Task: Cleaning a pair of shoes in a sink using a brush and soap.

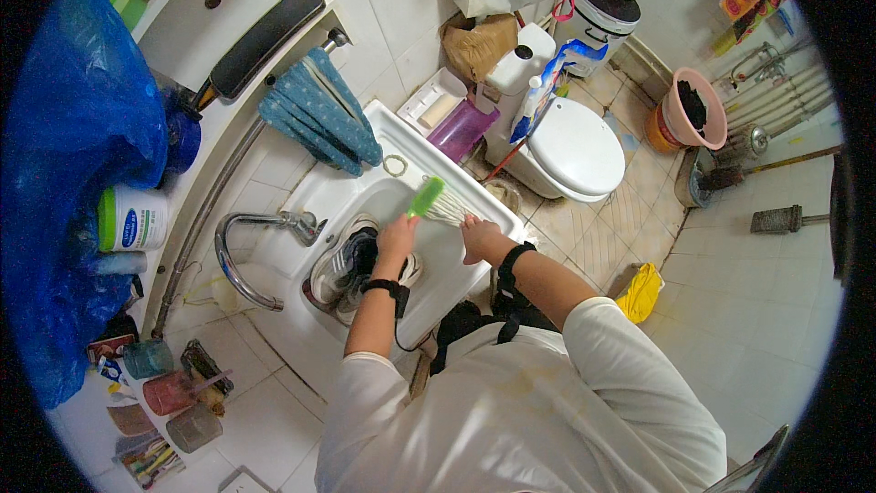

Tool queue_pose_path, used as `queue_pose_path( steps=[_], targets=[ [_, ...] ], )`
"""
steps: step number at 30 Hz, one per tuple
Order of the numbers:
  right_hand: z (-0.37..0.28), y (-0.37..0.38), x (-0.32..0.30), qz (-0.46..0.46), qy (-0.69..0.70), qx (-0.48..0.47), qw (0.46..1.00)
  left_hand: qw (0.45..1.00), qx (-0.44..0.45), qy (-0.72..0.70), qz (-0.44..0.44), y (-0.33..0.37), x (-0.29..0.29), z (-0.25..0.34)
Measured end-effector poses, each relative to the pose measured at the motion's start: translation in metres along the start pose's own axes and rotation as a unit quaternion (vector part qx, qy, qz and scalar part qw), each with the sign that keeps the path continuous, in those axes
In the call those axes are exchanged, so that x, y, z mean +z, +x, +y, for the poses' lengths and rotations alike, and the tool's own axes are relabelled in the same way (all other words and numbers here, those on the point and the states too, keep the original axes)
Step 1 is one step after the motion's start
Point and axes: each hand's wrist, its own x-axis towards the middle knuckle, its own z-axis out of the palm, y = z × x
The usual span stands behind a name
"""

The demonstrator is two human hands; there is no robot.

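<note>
My left hand [396,239] is closed around a bright green scrubbing brush [425,195] over the sink. Beside it, my right hand [480,237] grips a bundle of white shoelaces [444,210] laid on the rim of the white sink [461,178]. The brush lies against the left end of the laces. A pair of dark shoes with white stripes [347,260] sits in the basin, partly hidden by my left forearm. A thin ring-shaped bracelet [394,165] rests on the sink's far ledge.
A chrome faucet [251,256] arches over the left of the basin. A blue patterned towel [324,114] hangs from a rail behind it. Beyond the sink stand a soap box [436,105] and a toilet [577,151]. Cups [171,393] stand on the lower-left shelf.
</note>
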Motion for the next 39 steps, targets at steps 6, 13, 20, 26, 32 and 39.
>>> queue_pose_path(
  steps=[6, 13, 20, 26, 32, 39],
  targets=[
    [0.011, 0.008, 0.015, 0.058, 0.025, 0.011, 0.998, 0.995, 0.062, -0.011, -0.071, -0.012, -0.022, 0.056],
    [0.009, 0.006, 0.003, -0.02, 0.013, 0.009, 1.0, 0.994, -0.065, -0.082, -0.013, 0.002, -0.036, 0.045],
    [0.011, 0.01, 0.016, 0.055, 0.019, -0.017, 0.998, 0.999, -0.036, -0.016, -0.002, 0.001, -0.029, 0.023],
    [0.002, 0.003, 0.006, 0.049, 0.018, -0.004, 0.999, 0.998, 0.004, -0.053, -0.036, -0.018, 0.0, 0.034],
    [0.008, 0.006, 0.008, 0.014, 0.033, 0.005, 0.999, 0.997, -0.069, -0.041, 0.008, -0.002, -0.045, 0.026],
    [0.006, 0.004, -0.024, 0.043, -0.01, -0.01, 0.999, 0.983, -0.08, -0.152, 0.06, -0.057, -0.093, 0.018]
  ],
)
